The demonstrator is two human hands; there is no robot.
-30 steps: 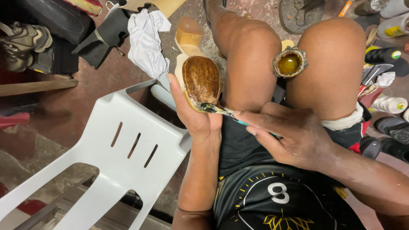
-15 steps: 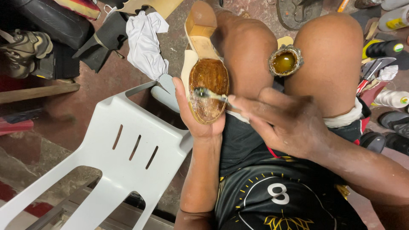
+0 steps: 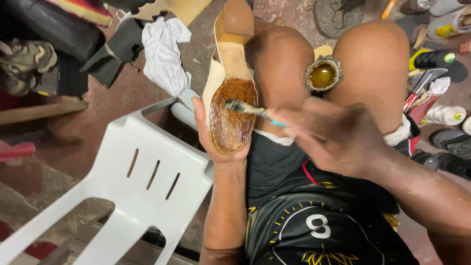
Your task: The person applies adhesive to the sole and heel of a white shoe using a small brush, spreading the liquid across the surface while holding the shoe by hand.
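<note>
My left hand [image 3: 212,142] cradles a cream heeled shoe [image 3: 228,59] sole-up, its front sole [image 3: 231,118] coated in glossy brown glue. My right hand [image 3: 333,140] grips a small brush with a teal handle [image 3: 257,112], and its bristles touch the upper part of the glued sole. A round tin of amber glue [image 3: 323,74] sits wedged between my knees, to the right of the shoe.
A white plastic chair [image 3: 127,191] stands at my left. White cloth [image 3: 164,54], dark shoes [image 3: 29,64] and scraps lie on the floor at the top left. Bottles [image 3: 444,115], tools and sandals crowd the right edge.
The shoe has swung so its heel points away and the whole sole faces up. My right hand moved the brush from the sole's lower edge up onto the glued patch.
</note>
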